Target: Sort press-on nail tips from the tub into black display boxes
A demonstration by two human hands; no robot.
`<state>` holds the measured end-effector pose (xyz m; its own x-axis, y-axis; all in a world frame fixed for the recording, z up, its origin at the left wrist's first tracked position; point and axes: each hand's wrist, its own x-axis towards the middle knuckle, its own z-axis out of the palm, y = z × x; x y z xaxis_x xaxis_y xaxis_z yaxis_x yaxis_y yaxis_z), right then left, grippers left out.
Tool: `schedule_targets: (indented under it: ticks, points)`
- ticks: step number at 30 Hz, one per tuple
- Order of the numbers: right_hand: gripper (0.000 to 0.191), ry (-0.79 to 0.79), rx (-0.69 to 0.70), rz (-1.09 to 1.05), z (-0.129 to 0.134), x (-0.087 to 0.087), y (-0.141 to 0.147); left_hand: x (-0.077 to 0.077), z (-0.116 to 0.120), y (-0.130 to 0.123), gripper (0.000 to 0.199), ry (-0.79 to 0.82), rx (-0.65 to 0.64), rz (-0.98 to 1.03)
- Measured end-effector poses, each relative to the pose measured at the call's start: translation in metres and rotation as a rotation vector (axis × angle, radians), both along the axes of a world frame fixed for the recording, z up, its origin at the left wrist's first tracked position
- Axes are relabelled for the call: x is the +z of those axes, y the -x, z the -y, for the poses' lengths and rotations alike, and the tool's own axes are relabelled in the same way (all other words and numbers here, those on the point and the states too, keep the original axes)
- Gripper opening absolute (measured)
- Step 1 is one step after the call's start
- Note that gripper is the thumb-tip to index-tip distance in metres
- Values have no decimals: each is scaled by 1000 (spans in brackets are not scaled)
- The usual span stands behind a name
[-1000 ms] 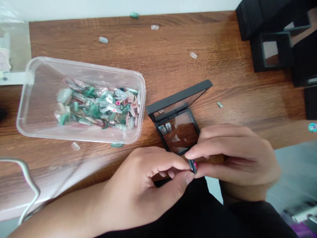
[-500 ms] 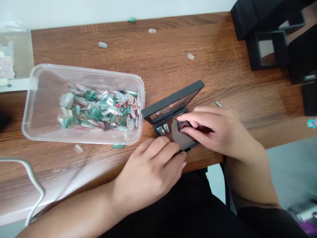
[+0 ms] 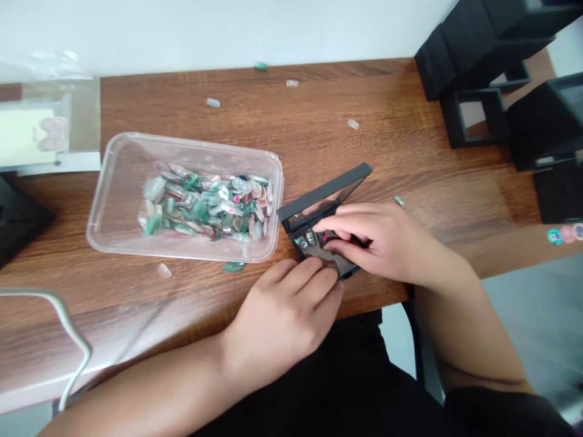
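Observation:
A black hinged case (image 3: 325, 193) with a clear window in its lid stands open on the desk, tilted away from me. Decorated false nails (image 3: 310, 237) sit in the case's left end. My right hand (image 3: 387, 238) reaches into it, thumb and forefinger pinching a dark false nail with a red detail (image 3: 324, 238) just beside the others. My left hand (image 3: 289, 303) curls over the near edge of the case and grips it; its thumb is hidden. Left of the case, a clear plastic tub (image 3: 186, 145) holds many loose false nails (image 3: 200, 203) in green, pink and clear tones.
Several stray nails lie on the wooden desk (image 3: 314, 139), including a green nail (image 3: 234, 266) by the tub. Black boxes (image 3: 473, 115) are stacked at the back right. A white cable (image 3: 68, 321) crosses the left front. Clear packaging (image 3: 82, 121) lies at the back left.
My right hand has moved the pinched nail leftward, close to the nails at the case's left end. The left hand keeps its hold on the case. The camera view has shifted slightly.

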<state>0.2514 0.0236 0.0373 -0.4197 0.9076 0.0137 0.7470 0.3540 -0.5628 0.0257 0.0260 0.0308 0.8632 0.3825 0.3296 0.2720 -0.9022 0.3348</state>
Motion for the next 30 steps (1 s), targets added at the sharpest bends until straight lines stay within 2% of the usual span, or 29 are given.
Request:
schedule_targets:
  ticks: [15, 21, 30]
  points:
    - [29, -77, -51, -80, 6, -13, 1, 1, 0, -1, 28, 31, 0, -7]
    - [29, -108, -33, -74, 4, -13, 0, 2, -1, 0, 27, 23, 2, -5]
    - [28, -99, -79, -61, 7, -13, 3, -1, 1, -3, 24, 18, -4, -12]
